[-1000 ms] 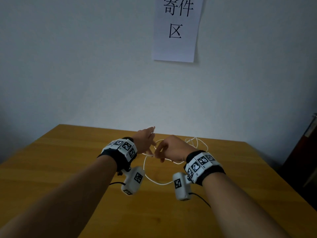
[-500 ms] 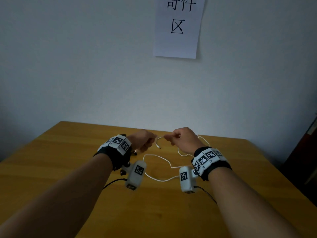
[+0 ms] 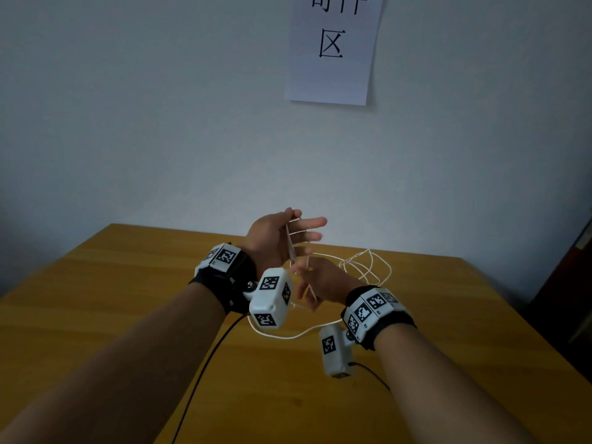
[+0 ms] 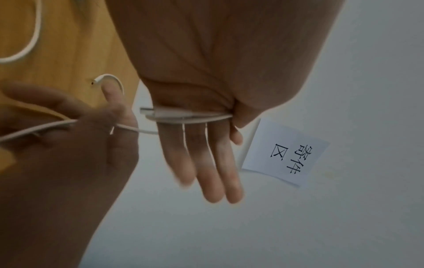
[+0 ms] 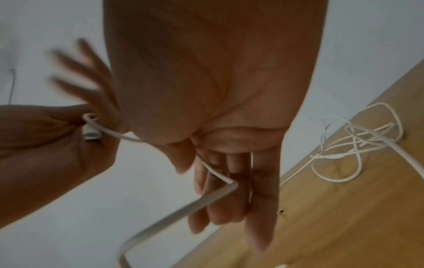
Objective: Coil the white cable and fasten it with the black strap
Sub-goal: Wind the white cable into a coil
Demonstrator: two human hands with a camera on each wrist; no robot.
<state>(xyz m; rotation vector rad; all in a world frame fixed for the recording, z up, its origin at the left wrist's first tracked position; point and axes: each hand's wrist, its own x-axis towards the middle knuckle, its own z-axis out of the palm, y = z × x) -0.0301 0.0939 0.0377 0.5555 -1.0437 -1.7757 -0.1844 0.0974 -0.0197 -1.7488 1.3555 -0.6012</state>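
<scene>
My left hand (image 3: 282, 238) is raised above the table with its fingers straight and pointing right. Its thumb pins the plug end of the white cable (image 4: 183, 115) across the base of those fingers. Just below it, my right hand (image 3: 320, 283) grips the same cable, which passes between its curled fingers (image 5: 220, 199) and drops away in a bend. The rest of the cable lies as a loose tangle (image 3: 368, 267) on the wood behind my right hand, with one loop (image 3: 282, 335) trailing under the wrists. No black strap shows in any view.
The wooden table (image 3: 128, 299) ends at a pale wall carrying a paper sign (image 3: 333, 49). Thin black leads (image 3: 205, 363) hang from the wrist cameras over the near part of the table. A dark piece of furniture (image 3: 570, 283) stands at the right edge.
The left hand has risen and spread its fingers, keeping the cable end under its thumb. The right hand has swung in beneath it, drawing the cable along.
</scene>
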